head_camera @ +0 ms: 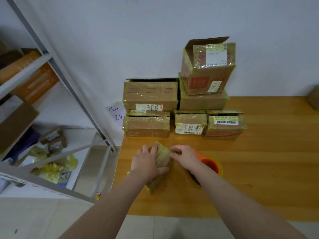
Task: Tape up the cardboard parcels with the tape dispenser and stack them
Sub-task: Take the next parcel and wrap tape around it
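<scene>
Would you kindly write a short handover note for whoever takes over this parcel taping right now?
Left hand grips the small parcel on the wooden table; right hand pinches its top edge.
Orange tape dispenser lies under the right wrist.
Done: stacked parcels sit taped by the wall; the top parcel has a flap standing open.
Left: finish this parcel, then stack it.
</scene>
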